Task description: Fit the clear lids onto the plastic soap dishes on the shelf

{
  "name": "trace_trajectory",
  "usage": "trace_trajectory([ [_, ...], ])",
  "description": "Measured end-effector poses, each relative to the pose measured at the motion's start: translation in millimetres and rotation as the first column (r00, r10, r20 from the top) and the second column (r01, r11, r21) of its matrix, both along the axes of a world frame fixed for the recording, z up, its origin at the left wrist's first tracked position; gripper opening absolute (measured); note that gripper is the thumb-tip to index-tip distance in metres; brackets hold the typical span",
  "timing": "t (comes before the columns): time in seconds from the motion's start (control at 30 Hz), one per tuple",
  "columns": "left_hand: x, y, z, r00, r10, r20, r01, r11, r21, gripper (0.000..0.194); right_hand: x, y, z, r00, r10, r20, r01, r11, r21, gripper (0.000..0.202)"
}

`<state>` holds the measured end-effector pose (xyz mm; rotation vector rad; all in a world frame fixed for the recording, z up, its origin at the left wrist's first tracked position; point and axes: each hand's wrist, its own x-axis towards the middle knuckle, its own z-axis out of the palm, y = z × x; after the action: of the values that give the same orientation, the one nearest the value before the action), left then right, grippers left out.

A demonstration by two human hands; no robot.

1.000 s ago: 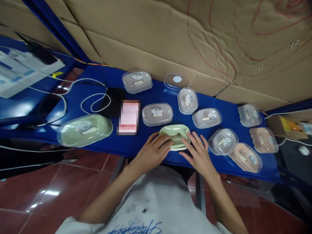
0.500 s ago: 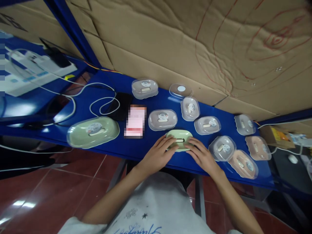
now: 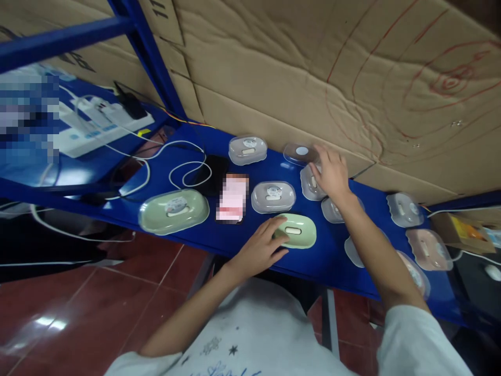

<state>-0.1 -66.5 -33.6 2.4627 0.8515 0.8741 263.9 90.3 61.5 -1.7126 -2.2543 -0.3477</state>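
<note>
A green oval soap dish (image 3: pixel 303 237) without a cover lies near the table's front edge, a pale oblong piece in its middle. My left hand (image 3: pixel 260 248) grips its left end, fingers over the rim and thumb by the near side. Farther back, my right hand (image 3: pixel 332 169) is open, fingers stretched out at the right edge of a loose clear lid (image 3: pixel 299 152) bearing a round white label. Whether the fingertips touch the lid I cannot tell. Under that hand sits a lidded grey soap dish (image 3: pixel 309 189), partly covered by it.
Several lidded soap dishes stand around, including a large green one (image 3: pixel 174 211), a grey one (image 3: pixel 273 198) and a pink one (image 3: pixel 428 249). A phone (image 3: pixel 233 198) and white cable (image 3: pixel 190 167) lie left. Cardboard (image 3: pixel 266 78) walls the back; a power strip (image 3: pixel 104 133) lies far left.
My right hand has let go of the green soap dish and moved back to the clear lid. My left hand stays at the dish. The view has shifted slightly.
</note>
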Motion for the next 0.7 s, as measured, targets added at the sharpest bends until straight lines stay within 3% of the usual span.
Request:
trace_trajectory([
  [0.07,-1,0,-1.4,0.998,0.022,0.059,-0.018,0.998,-0.059,0.019,-12,35,-8.1,0.996,-0.077,0.045,0.077,0.997,-0.003,0.058],
  [0.13,-2,1,-3.1,0.994,0.048,0.098,-0.037,0.994,-0.105,0.016,-21,56,-14.9,0.99,-0.113,0.081,0.114,0.994,-0.004,0.049],
  [0.2,-2,1,-3.4,0.991,0.071,0.11,-0.054,0.988,-0.145,0.015,-26,63,-15.4,0.989,-0.11,0.103,0.112,0.994,-0.007,0.035],
  [0.27,-1,1,-2.1,0.99,0.095,0.105,-0.075,0.98,-0.186,0.021,-27,52,-9.1,0.993,-0.08,0.091,0.08,0.997,0.011,0.03],
  [0.33,0,3,-0.1,0.987,0.122,0.1,-0.095,0.966,-0.241,0.04,-25,22,-1.0,0.997,-0.045,0.055,0.042,0.997,0.061,0.03],
  [0.43,1,5,0.0,0.979,0.155,0.129,-0.103,0.935,-0.34,0.081,-19,-56,0.7,1.0,0.004,0.028,-0.008,0.992,0.125,0.028],
  [0.57,-1,7,-6.9,0.968,0.171,0.185,-0.079,0.902,-0.425,0.112,-14,-162,-27.2,0.999,0.041,-0.006,-0.04,0.992,0.117,0.039],
  [0.63,-3,7,-9.6,0.97,0.153,0.19,-0.052,0.89,-0.453,0.115,-14,-193,-45.5,0.993,0.081,-0.091,-0.075,0.995,0.057,0.048],
  [0.7,-5,8,-10.0,0.978,0.11,0.177,-0.013,0.88,-0.476,0.113,-15,-208,-59.7,0.971,0.15,-0.185,-0.157,0.987,-0.023,0.058],
])
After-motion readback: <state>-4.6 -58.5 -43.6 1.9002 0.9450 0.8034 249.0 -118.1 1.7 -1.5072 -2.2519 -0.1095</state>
